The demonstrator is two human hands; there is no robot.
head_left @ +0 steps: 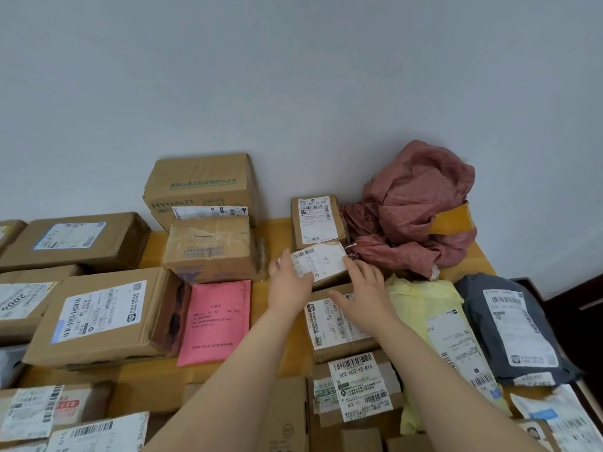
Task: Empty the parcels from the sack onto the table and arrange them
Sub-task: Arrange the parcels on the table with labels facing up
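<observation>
Fingers (287, 259) flanking small parcel (321, 260)

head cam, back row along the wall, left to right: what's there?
HYNAUT box → small labelled box → crumpled red sack. Just in front of the small labelled box, the left hand and right hand hold a small parcel by its sides.
</observation>
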